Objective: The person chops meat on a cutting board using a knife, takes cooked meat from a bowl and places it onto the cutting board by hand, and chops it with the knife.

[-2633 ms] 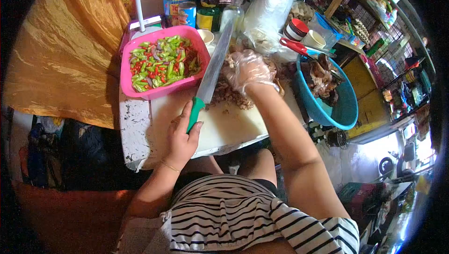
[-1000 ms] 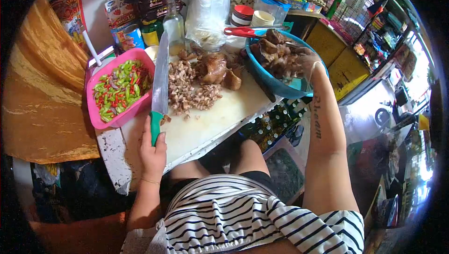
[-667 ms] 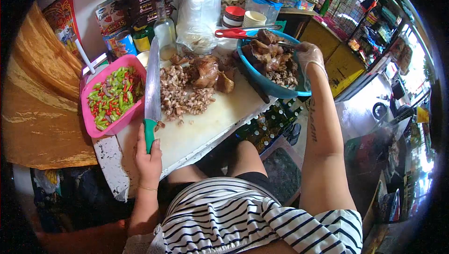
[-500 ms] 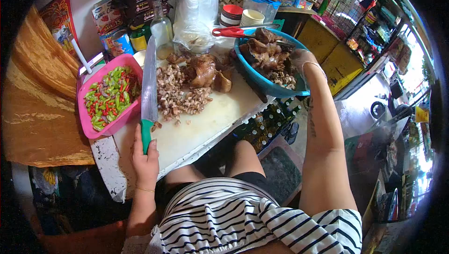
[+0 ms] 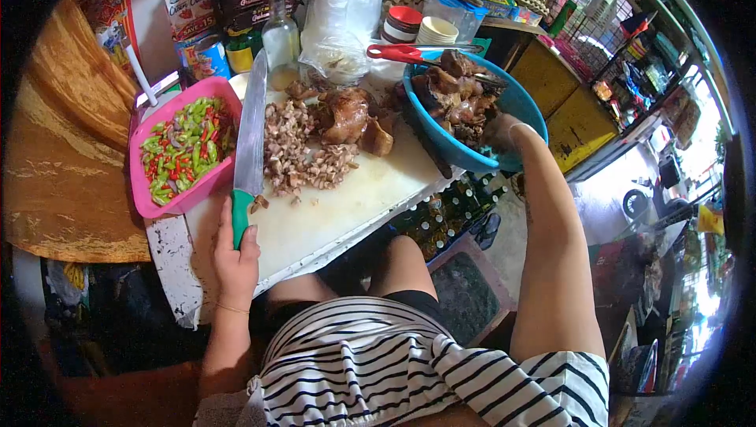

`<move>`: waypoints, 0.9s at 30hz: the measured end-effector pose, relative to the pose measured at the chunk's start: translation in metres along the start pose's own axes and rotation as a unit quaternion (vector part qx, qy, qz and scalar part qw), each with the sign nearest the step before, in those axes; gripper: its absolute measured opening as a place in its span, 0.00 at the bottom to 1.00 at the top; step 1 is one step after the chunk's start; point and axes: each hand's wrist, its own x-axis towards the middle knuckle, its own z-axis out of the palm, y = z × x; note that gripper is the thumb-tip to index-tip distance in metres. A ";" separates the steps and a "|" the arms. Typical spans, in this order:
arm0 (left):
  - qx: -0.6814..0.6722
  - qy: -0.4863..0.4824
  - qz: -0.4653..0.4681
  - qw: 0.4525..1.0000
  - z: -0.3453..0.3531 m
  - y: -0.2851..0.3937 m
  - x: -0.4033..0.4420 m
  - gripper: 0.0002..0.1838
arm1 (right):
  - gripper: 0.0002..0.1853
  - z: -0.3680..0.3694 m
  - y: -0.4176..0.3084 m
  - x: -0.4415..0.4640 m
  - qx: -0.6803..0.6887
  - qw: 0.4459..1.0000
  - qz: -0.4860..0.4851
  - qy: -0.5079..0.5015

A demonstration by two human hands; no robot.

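My left hand (image 5: 236, 250) is closed around the green handle of a kitchen knife (image 5: 250, 128), its broad blade pointing away from me above the board's left side. Inside the blue basin (image 5: 449, 151) on the right is my right hand (image 5: 502, 136), low by the near right wall; its fingers are blurred and partly hidden. Large pieces of browned cooked meat (image 5: 457, 96) fill the basin's far side. Diced meat (image 5: 307, 155) is heaped on the white cutting board (image 5: 315, 218), beside a larger brown chunk (image 5: 344, 116).
A pink tub (image 5: 185, 203) of chopped green and red peppers (image 5: 185, 147) stands left of the knife. Behind the board are a glass bottle (image 5: 280, 37), plastic bags (image 5: 342, 18), stacked bowls (image 5: 437, 31) and a red-handled utensil (image 5: 390, 52). Bottles (image 5: 449, 218) stand below the table edge.
My right hand has moved from the basin's right rim down and toward its near side. The left hand still holds the knife in nearly the same place. The view has shifted slightly.
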 end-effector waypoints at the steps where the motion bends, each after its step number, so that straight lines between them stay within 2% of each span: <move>1: 0.003 -0.002 -0.004 1.000 -0.001 0.000 0.000 0.34 | 0.18 -0.003 0.006 0.004 0.108 0.994 0.016 0.023; 2: 0.005 -0.005 -0.007 1.000 -0.002 0.001 0.000 0.34 | 0.17 -0.002 0.012 0.007 0.215 0.975 0.034 0.046; 3: 0.008 -0.009 -0.011 1.000 -0.002 0.002 0.000 0.34 | 0.15 -0.013 -0.012 -0.018 0.149 0.983 0.067 0.082; 6: 0.000 -0.006 -0.014 1.000 0.000 0.002 0.001 0.34 | 0.14 -0.010 0.004 -0.011 0.140 0.973 -0.020 0.183; 10: 0.007 -0.010 -0.007 1.000 0.000 0.006 0.000 0.34 | 0.18 -0.008 0.002 -0.005 0.044 0.975 0.011 0.217; 12: 0.015 -0.018 -0.026 0.999 -0.002 0.014 -0.001 0.34 | 0.18 0.004 0.043 0.027 0.139 0.964 -0.028 0.224; 13: 0.024 -0.013 -0.006 1.000 -0.002 0.007 -0.001 0.34 | 0.18 0.007 0.026 0.021 0.187 0.955 -0.050 0.224; 14: 0.034 -0.006 0.013 0.999 -0.001 -0.006 0.001 0.34 | 0.19 0.004 0.017 0.007 0.114 0.964 -0.023 0.240; 16: 0.043 -0.001 0.029 0.999 -0.006 -0.010 0.001 0.34 | 0.17 0.001 -0.017 -0.023 0.023 0.967 -0.027 0.252; 18: 0.050 -0.003 0.031 0.998 -0.004 -0.006 0.000 0.34 | 0.17 0.006 -0.017 -0.013 0.008 0.970 -0.013 0.243; 22: 0.085 0.008 0.066 0.994 -0.004 -0.018 0.002 0.35 | 0.16 0.015 -0.014 0.005 -0.156 0.981 0.020 0.112; 23: 0.090 0.010 0.073 0.993 -0.005 -0.019 0.002 0.35 | 0.13 0.024 0.014 0.027 -0.158 0.975 -0.008 0.155; 26: 0.090 0.014 0.096 0.991 -0.005 -0.022 0.003 0.36 | 0.12 0.021 0.018 0.028 -0.076 0.974 0.001 0.216; 27: 0.088 0.014 0.098 0.991 -0.005 -0.022 0.003 0.36 | 0.09 0.015 0.002 0.006 -0.098 0.972 -0.011 0.214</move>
